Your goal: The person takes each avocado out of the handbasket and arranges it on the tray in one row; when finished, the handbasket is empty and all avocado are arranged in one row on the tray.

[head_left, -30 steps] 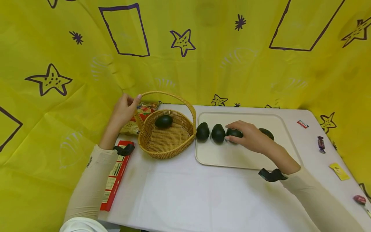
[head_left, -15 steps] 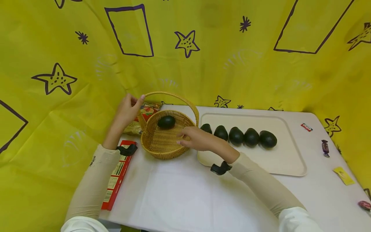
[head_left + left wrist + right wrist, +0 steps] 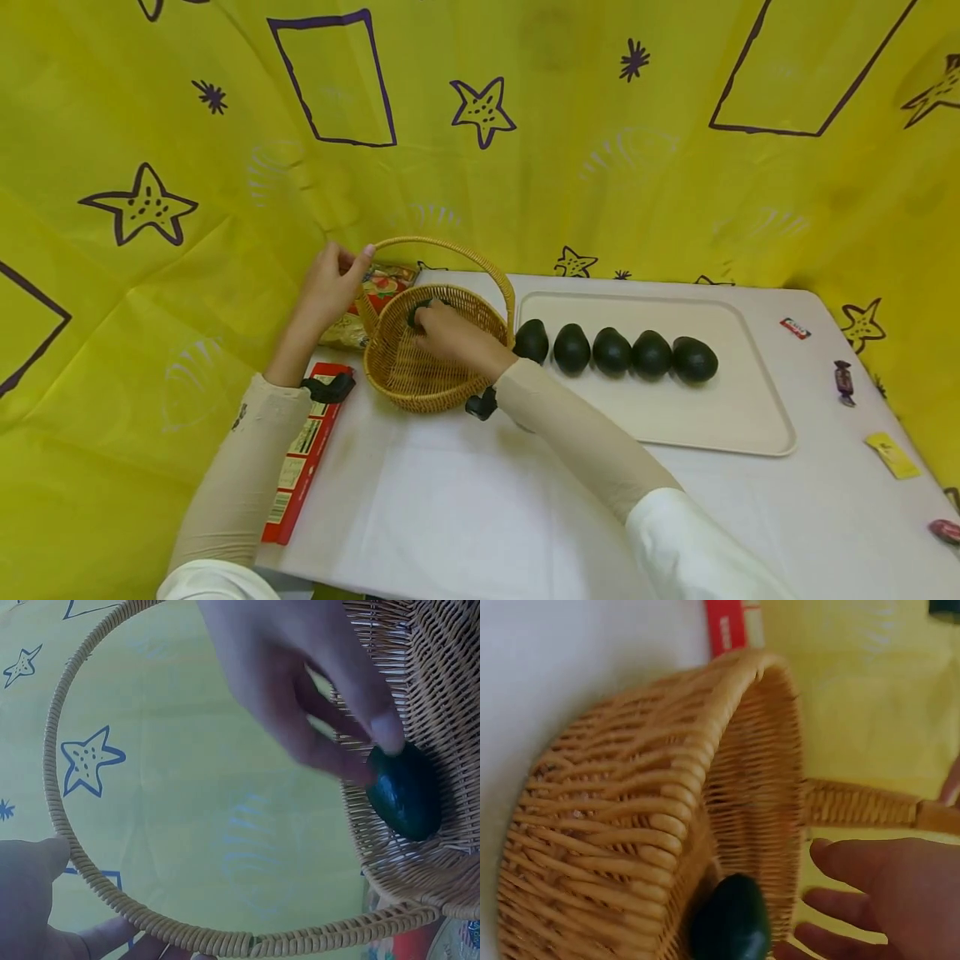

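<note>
My left hand (image 3: pixel 332 279) holds the raised handle of a woven wicker basket (image 3: pixel 420 402), its thumb on one side and fingertips on the other in the left wrist view. Inside the basket lies a dark green avocado (image 3: pixel 409 791) against the wall. My right hand (image 3: pixel 453 335) reaches into the basket over it. In the left wrist view its thumb and fingertips are at the avocado's end. The right wrist view shows the right fingers (image 3: pixel 832 904) spread and loosely bent beside the avocado, not wrapped round it.
Right of the basket, several avocados (image 3: pixel 611 352) stand in a row on a cream tray (image 3: pixel 675 429). A red box (image 3: pixel 300 467) and a food packet (image 3: pixel 382 279) lie to the left. Wrapped candies (image 3: pixel 843 383) lie along the right side. A yellow curtain (image 3: pixel 547 167) backs the table.
My right hand has moved left from the avocados on the tray, over the basket's edge, down to the avocado inside. My left hand keeps hold of the basket handle.
</note>
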Available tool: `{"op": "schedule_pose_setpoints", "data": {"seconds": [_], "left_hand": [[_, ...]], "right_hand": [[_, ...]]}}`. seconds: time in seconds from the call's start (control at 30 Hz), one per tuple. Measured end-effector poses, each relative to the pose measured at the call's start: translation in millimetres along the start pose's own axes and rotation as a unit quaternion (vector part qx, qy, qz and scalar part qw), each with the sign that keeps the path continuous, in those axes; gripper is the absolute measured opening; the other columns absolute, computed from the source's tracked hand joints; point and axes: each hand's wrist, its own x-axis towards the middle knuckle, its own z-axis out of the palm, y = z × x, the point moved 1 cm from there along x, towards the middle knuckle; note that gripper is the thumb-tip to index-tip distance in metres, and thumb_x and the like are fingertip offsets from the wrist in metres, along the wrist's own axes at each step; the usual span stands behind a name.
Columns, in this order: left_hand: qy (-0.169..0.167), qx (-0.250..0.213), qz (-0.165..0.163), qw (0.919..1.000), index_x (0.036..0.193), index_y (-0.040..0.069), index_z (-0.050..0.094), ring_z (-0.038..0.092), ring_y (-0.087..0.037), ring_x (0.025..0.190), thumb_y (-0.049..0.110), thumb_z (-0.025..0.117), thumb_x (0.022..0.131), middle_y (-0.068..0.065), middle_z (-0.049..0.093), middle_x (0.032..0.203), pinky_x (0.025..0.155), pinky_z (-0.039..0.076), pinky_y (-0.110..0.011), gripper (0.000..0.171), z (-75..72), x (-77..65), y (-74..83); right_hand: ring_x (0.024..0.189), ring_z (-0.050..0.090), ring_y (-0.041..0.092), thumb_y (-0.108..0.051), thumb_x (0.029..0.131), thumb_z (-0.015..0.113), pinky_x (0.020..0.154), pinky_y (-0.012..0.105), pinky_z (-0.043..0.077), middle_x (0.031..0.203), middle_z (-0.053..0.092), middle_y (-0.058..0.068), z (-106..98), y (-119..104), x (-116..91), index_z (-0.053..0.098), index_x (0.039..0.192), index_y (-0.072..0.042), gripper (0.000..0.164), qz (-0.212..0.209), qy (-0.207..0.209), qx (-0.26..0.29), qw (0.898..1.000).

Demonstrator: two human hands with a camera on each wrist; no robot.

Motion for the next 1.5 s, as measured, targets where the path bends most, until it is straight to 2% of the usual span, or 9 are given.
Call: {"op": "schedule_pose_setpoints", "data": {"seconds": [0.2,0.4,0.53,0.63,0.73,0.9,1.13,1.3,1.5], "left_hand": [[-0.004,0.002,-0.001,1.0,0.117,-0.002,0.05,0.053,-0.033,0.089,0.063,0.042,0.108,-0.021,0.055,0.112,0.077,0.045,-0.045,0.066,1.3,2.4,-1.6],[-0.007,-0.003,0.003,1.0,0.117,-0.002,0.051,0.053,-0.033,0.088,0.065,0.043,0.107,-0.021,0.055,0.111,0.077,0.046,-0.045,0.068,3.4,5.4,-1.5],[-0.005,-0.001,0.003,1.0,0.116,-0.002,0.05,0.052,-0.032,0.087,0.064,0.042,0.107,-0.021,0.054,0.11,0.077,0.045,-0.045,0.066,3.3,5.5,-2.1],[-0.005,0.004,0.005,1.0,0.117,-0.002,0.05,0.052,-0.033,0.087,0.063,0.042,0.108,-0.021,0.054,0.11,0.077,0.045,-0.045,0.066,3.5,6.2,-1.8],[-0.004,0.003,0.007,1.0,0.116,-0.002,0.05,0.052,-0.033,0.086,0.062,0.043,0.108,-0.021,0.054,0.109,0.076,0.045,-0.045,0.065,3.3,6.4,-0.8],[-0.002,0.001,0.002,1.0,0.114,-0.002,0.049,0.051,-0.032,0.085,0.061,0.042,0.108,-0.02,0.053,0.107,0.076,0.044,-0.044,0.064,1.9,5.3,0.1],[-0.002,0.001,0.003,1.0,0.113,-0.001,0.049,0.051,-0.031,0.082,0.061,0.042,0.108,-0.019,0.053,0.105,0.075,0.044,-0.044,0.063,1.0,4.2,0.2],[-0.003,-0.001,0.001,1.0,0.114,-0.002,0.049,0.051,-0.031,0.083,0.06,0.042,0.109,-0.02,0.053,0.106,0.075,0.044,-0.043,0.063,0.3,3.8,-2.1],[-0.005,0.005,0.0,1.0,0.117,-0.004,0.05,0.052,-0.032,0.086,0.062,0.041,0.109,-0.021,0.054,0.109,0.076,0.045,-0.044,0.066,-0.7,3.3,-1.1]], "right_hand": [[0.151,0.041,0.031,-0.025,0.11,0.061,0.12,0.041,0.04,0.164,0.037,0.017,-2,3,23,0.034,0.163,-0.004,0.063,0.067,-0.009,-0.038,0.997],[0.157,0.032,0.032,-0.017,0.109,0.06,0.124,0.045,0.034,0.171,0.029,0.017,-4,13,29,0.025,0.166,-0.005,0.068,0.081,-0.049,-0.024,0.995],[0.158,0.028,0.036,-0.01,0.109,0.058,0.119,0.047,0.039,0.173,0.02,0.02,-4,16,29,0.023,0.169,-0.011,0.069,0.088,-0.055,-0.003,0.995],[0.145,0.045,0.035,-0.004,0.108,0.057,0.101,0.042,0.048,0.166,0.029,0.022,-5,16,27,0.032,0.166,-0.013,0.063,0.098,-0.045,-0.016,0.994],[0.139,0.051,0.032,0.0,0.107,0.056,0.095,0.039,0.047,0.161,0.037,0.02,-4,16,27,0.037,0.164,-0.014,0.062,0.103,-0.039,-0.034,0.993],[0.149,0.045,0.031,0.002,0.108,0.052,0.113,0.04,0.046,0.169,0.033,0.017,0,20,32,0.031,0.167,-0.016,0.064,0.103,-0.043,-0.048,0.993],[0.112,0.068,0.029,-0.02,0.108,0.063,0.084,0.033,0.057,0.155,0.043,0.024,0,20,36,0.052,0.152,-0.005,0.048,0.11,-0.06,-0.13,0.984],[0.127,0.064,0.033,-0.037,0.107,0.065,0.098,0.041,0.057,0.146,0.055,0.023,-1,20,35,0.058,0.145,-0.003,0.051,0.103,-0.035,-0.131,0.985],[0.13,0.064,0.031,-0.039,0.106,0.065,0.099,0.046,0.057,0.145,0.062,0.015,-2,24,35,0.047,0.156,-0.012,0.06,0.111,-0.01,-0.12,0.986]]}}
